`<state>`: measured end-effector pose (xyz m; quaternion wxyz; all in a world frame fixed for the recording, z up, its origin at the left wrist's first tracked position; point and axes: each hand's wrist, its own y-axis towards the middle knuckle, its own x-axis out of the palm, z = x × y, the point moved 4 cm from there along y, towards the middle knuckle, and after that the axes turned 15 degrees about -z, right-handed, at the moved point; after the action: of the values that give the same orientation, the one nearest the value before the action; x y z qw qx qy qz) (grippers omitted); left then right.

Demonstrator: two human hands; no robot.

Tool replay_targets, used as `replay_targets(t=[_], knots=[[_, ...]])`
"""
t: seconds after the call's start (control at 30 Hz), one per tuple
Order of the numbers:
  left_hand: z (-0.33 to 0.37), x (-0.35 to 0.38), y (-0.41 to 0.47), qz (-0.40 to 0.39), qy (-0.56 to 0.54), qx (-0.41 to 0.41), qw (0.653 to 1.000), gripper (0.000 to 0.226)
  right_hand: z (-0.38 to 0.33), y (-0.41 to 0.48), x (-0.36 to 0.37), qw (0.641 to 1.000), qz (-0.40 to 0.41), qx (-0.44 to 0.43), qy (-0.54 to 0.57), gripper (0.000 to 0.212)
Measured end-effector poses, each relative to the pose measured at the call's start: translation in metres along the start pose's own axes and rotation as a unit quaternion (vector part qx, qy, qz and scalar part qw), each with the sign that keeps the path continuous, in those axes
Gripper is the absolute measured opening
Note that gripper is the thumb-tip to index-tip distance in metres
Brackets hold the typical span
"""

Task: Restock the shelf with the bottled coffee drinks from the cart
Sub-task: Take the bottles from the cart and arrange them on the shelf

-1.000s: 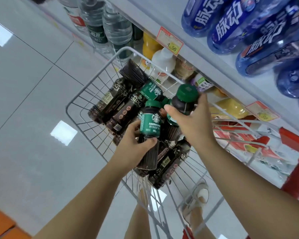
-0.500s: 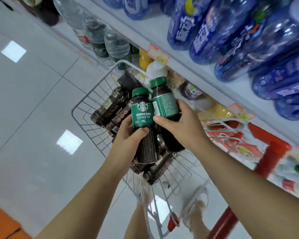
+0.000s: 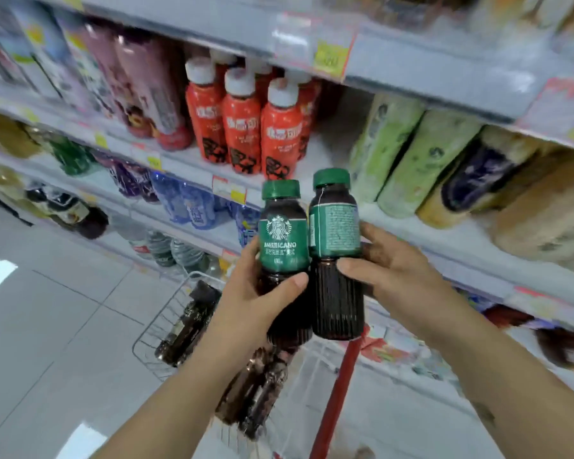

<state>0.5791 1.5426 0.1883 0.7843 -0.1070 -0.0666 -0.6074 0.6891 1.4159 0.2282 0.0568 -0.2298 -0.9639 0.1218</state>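
Note:
My left hand (image 3: 256, 299) grips a dark coffee bottle (image 3: 282, 240) with a green cap and a green Americano label. My right hand (image 3: 391, 276) grips a second such bottle (image 3: 333, 256), its label turned to the back side. Both bottles stand upright, side by side and touching, in front of the shelf (image 3: 408, 226). Below them the wire cart (image 3: 153, 329) holds several more dark coffee bottles (image 3: 186, 323) lying on their sides.
Red bottles with white caps (image 3: 242, 127) stand on the shelf just behind the held pair, pale green bottles (image 3: 408, 160) to their right, with a gap between. Pink bottles (image 3: 153, 91) stand at left, blue ones (image 3: 186, 200) lower down. A red cart post (image 3: 338, 392) rises below my right hand.
Both hands have lifted their bottles up out of the cart to shelf height. My view has swung up from the cart to the shelves.

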Motion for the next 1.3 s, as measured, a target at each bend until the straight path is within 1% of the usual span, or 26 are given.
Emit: replay_targets(t=[0.07, 0.1, 0.13, 0.17, 0.2, 0.23, 0.3, 0.33, 0.4, 0.5, 0.57, 0.63, 0.7, 0.77, 0.93, 1.03, 1.1, 1.17, 1.3], knots=[[0.034, 0.023, 0.004, -0.026, 0.032, 0.026, 0.999, 0.054, -0.032, -0.023, -0.008, 0.999, 0.036, -0.027, -0.026, 0.052], [0.049, 0.034, 0.005, -0.038, 0.043, 0.036, 0.998, 0.051, -0.044, -0.034, -0.011, 0.997, 0.054, -0.039, -0.029, 0.048], [0.062, 0.045, 0.006, -0.048, 0.049, 0.048, 0.996, 0.051, -0.054, -0.043, -0.013, 0.996, 0.067, -0.049, -0.019, 0.040], [0.075, 0.057, 0.007, -0.060, 0.058, 0.062, 0.995, 0.053, -0.063, -0.052, -0.016, 0.995, 0.080, -0.060, -0.003, 0.034], [0.086, 0.068, 0.009, -0.071, 0.067, 0.075, 0.992, 0.056, -0.072, -0.061, -0.020, 0.993, 0.097, -0.073, 0.010, 0.033], [0.098, 0.080, 0.009, -0.085, 0.073, 0.087, 0.990, 0.060, -0.080, -0.070, -0.025, 0.989, 0.117, -0.089, 0.009, 0.036], [0.118, 0.104, 0.012, -0.116, 0.082, 0.113, 0.983, 0.063, -0.097, -0.091, -0.035, 0.980, 0.159, -0.117, -0.025, 0.050], [0.129, 0.117, 0.014, -0.130, 0.086, 0.123, 0.980, 0.061, -0.105, -0.102, -0.040, 0.975, 0.179, -0.128, -0.044, 0.054], [0.146, 0.144, 0.021, -0.156, 0.097, 0.142, 0.973, 0.056, -0.120, -0.124, -0.052, 0.963, 0.215, -0.146, -0.073, 0.053], [0.163, 0.185, 0.035, -0.180, 0.101, 0.166, 0.964, 0.064, -0.143, -0.156, -0.074, 0.943, 0.259, -0.176, -0.113, 0.064], [0.171, 0.213, 0.043, -0.191, 0.104, 0.183, 0.959, 0.066, -0.156, -0.177, -0.092, 0.939, 0.259, -0.187, -0.130, 0.057], [0.176, 0.239, 0.050, -0.200, 0.111, 0.194, 0.954, 0.064, -0.162, -0.194, -0.113, 0.952, 0.216, -0.201, -0.087, 0.049], [0.179, 0.263, 0.055, -0.206, 0.126, 0.205, 0.948, 0.061, -0.163, -0.211, -0.133, 0.959, 0.189, -0.204, -0.060, 0.056], [0.180, 0.283, 0.061, -0.208, 0.130, 0.222, 0.944, 0.063, -0.166, -0.228, -0.149, 0.951, 0.198, -0.218, -0.095, 0.057], [0.188, 0.330, 0.074, -0.191, 0.160, 0.284, 0.926, 0.072, -0.173, -0.259, -0.184, 0.898, 0.270, -0.307, -0.164, 0.051], [0.199, 0.353, 0.084, -0.176, 0.188, 0.318, 0.913, 0.068, -0.180, -0.272, -0.209, 0.861, 0.308, -0.353, -0.197, 0.057], [0.204, 0.366, 0.093, -0.180, 0.195, 0.323, 0.908, 0.068, -0.186, -0.278, -0.225, 0.846, 0.328, -0.356, -0.222, 0.061], [0.203, 0.375, 0.105, -0.182, 0.199, 0.319, 0.908, 0.069, -0.190, -0.280, -0.237, 0.839, 0.342, -0.353, -0.234, 0.062], [0.192, 0.381, 0.134, -0.152, 0.220, 0.296, 0.917, 0.069, -0.185, -0.273, -0.254, 0.841, 0.358, -0.327, -0.237, 0.065]])
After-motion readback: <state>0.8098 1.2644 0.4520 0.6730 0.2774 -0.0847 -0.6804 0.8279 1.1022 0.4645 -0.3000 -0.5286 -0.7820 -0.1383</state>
